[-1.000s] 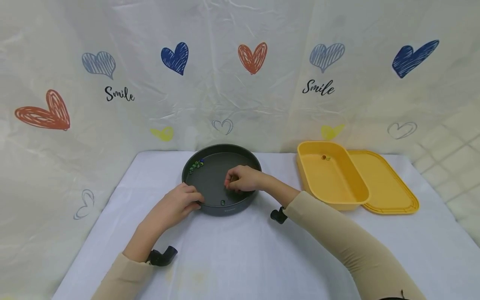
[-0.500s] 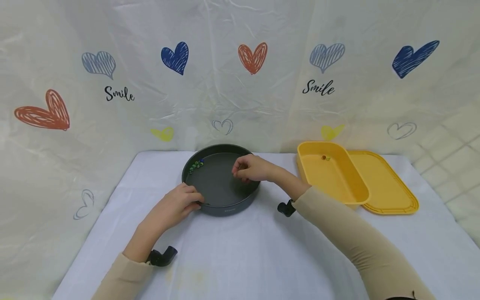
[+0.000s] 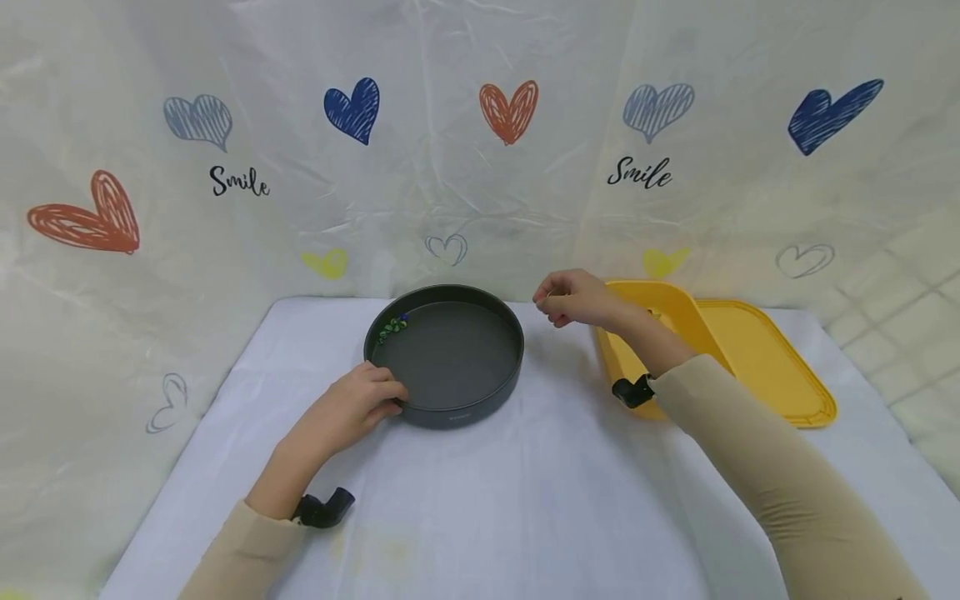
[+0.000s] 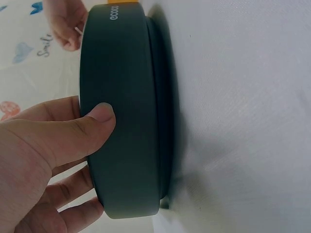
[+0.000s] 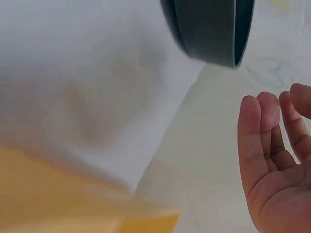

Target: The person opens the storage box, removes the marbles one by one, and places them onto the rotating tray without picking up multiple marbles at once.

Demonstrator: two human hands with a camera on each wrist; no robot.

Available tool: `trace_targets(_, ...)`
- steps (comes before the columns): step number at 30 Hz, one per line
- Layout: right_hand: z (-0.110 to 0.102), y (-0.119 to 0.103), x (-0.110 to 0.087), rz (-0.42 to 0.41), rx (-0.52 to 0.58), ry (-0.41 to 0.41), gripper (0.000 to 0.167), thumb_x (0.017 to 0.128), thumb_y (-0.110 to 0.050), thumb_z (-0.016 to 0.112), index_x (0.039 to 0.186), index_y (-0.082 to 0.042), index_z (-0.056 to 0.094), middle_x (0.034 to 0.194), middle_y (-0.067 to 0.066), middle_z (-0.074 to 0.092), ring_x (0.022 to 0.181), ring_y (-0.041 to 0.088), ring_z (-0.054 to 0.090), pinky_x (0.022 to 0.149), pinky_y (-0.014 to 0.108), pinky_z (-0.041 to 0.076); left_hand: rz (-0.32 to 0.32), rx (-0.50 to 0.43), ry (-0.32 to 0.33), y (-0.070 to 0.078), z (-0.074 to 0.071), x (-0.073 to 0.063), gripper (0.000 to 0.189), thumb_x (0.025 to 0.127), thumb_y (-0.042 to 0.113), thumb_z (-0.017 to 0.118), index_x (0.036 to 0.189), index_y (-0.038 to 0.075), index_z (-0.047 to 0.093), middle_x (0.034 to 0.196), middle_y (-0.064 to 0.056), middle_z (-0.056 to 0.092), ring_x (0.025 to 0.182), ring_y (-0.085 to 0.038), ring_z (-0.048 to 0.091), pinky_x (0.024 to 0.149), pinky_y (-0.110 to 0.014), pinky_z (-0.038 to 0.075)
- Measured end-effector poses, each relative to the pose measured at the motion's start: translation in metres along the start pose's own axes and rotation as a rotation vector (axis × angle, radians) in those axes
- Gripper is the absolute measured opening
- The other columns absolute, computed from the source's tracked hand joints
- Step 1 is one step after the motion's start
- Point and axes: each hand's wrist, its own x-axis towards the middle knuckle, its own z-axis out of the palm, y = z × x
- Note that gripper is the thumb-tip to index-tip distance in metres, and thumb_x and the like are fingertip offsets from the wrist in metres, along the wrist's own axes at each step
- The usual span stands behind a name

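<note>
My left hand (image 3: 363,407) grips the near left rim of a dark grey round pan (image 3: 450,354). In the left wrist view its thumb presses the pan's outer wall (image 4: 126,121) while the other fingers reach over the rim. Small shiny green, blue and yellow pieces (image 3: 392,327), like marbles, cluster inside the pan at the left. Over the cloth between the pan and a yellow tub (image 3: 705,329) hovers my right hand (image 3: 581,298), thumb and index fingertips together. I cannot tell whether something small is between them; the right wrist view (image 5: 279,174) shows none.
Behind the right forearm, the tub holds small coloured pieces (image 3: 654,314), partly covered. A flat yellow lid (image 3: 772,367) lies beside and partly under the tub. White cloth (image 3: 480,508) covers the table, and a printed sheet (image 3: 450,167) hangs behind it.
My right hand has risen out of the pan and moved right, towards the tub. A small green piece seen near the pan's front is no longer visible. The left hand stays put.
</note>
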Motion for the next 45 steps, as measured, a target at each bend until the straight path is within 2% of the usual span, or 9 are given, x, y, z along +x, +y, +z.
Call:
trace_targets(9, -0.03, 0.027, -0.015, 0.123, 0.02, 0.084, 0.021, 0.1, -0.015, 0.059, 0.114, 0.002, 0.06, 0.098, 0.017, 0.062, 0.084, 0.028, 0.061, 0.079, 0.034, 0.059, -0.004, 0.001, -0.009, -0.002, 0.001, 0.0, 0.019, 0.081, 0.009, 0.082, 0.094, 0.021, 0.075, 0.088, 0.009, 0.062, 0.087, -0.013, 0.054, 0.077, -0.031, 0.051)
trace_targets(14, -0.046, 0.045, -0.022, 0.151, 0.042, 0.108, 0.024, 0.101, -0.013, 0.058, 0.117, 0.004, 0.058, 0.095, 0.011, 0.063, 0.082, 0.025, 0.061, 0.079, 0.036, 0.059, -0.008, 0.0, -0.008, -0.003, 0.002, 0.0, 0.02, 0.082, 0.009, 0.082, 0.094, 0.022, 0.075, 0.088, 0.009, 0.062, 0.088, -0.012, 0.054, 0.077, -0.031, 0.051)
trace_targets(18, -0.058, 0.06, -0.028, 0.166, 0.034, 0.116, 0.028, 0.101, -0.013, 0.057, 0.12, 0.008, 0.055, 0.097, 0.014, 0.064, 0.079, 0.022, 0.061, 0.078, 0.034, 0.06, -0.004, -0.007, -0.003, -0.003, 0.001, -0.001, 0.02, 0.082, 0.009, 0.082, 0.094, 0.022, 0.075, 0.088, 0.01, 0.062, 0.088, -0.012, 0.054, 0.077, -0.03, 0.051)
trace_targets(24, -0.07, 0.078, -0.036, 0.232, -0.056, 0.125, 0.032, 0.102, -0.018, 0.056, 0.121, 0.008, 0.055, 0.103, 0.019, 0.061, 0.086, 0.025, 0.06, 0.081, 0.036, 0.059, -0.007, -0.004, -0.011, -0.003, 0.001, 0.0, 0.02, 0.082, 0.009, 0.082, 0.094, 0.022, 0.075, 0.088, 0.009, 0.062, 0.088, -0.013, 0.054, 0.078, -0.03, 0.051)
trace_targets(31, -0.083, 0.094, -0.042, 0.284, -0.146, 0.107, 0.04, 0.104, -0.025, 0.053, 0.128, 0.007, 0.053, 0.118, 0.027, 0.056, 0.104, 0.038, 0.056, 0.091, 0.047, 0.055, -0.015, -0.004, -0.017, -0.003, 0.0, 0.0, 0.019, 0.082, 0.009, 0.082, 0.095, 0.022, 0.075, 0.089, 0.009, 0.062, 0.088, -0.013, 0.054, 0.078, -0.031, 0.051)
trace_targets(37, -0.091, 0.1, -0.046, 0.288, -0.296, 0.086, 0.04, 0.103, -0.021, 0.05, 0.13, 0.008, 0.056, 0.119, 0.029, 0.061, 0.104, 0.037, 0.055, 0.086, 0.044, 0.052, -0.014, -0.005, -0.017, -0.003, 0.0, -0.001, 0.019, 0.082, 0.009, 0.082, 0.095, 0.021, 0.075, 0.089, 0.009, 0.062, 0.088, -0.013, 0.054, 0.078, -0.03, 0.051)
trace_targets(40, -0.092, 0.104, -0.046, 0.283, -0.358, 0.07, 0.038, 0.1, -0.016, 0.05, 0.13, 0.007, 0.058, 0.122, 0.029, 0.061, 0.107, 0.039, 0.055, 0.093, 0.049, 0.048, -0.008, -0.001, -0.007, -0.003, 0.001, -0.001, 0.02, 0.081, 0.009, 0.082, 0.094, 0.021, 0.075, 0.088, 0.009, 0.062, 0.087, -0.013, 0.054, 0.077, -0.03, 0.051)
trace_targets(45, -0.088, 0.111, -0.044, 0.266, -0.388, -0.024, 0.042, 0.098, -0.012, 0.05, 0.134, 0.009, 0.053, 0.136, 0.033, 0.05, 0.121, 0.046, 0.046, 0.109, 0.061, 0.032, 0.011, -0.002, 0.013, -0.003, 0.003, -0.001, 0.021, 0.08, 0.008, 0.083, 0.094, 0.021, 0.075, 0.087, 0.009, 0.062, 0.086, -0.012, 0.054, 0.076, -0.031, 0.051)
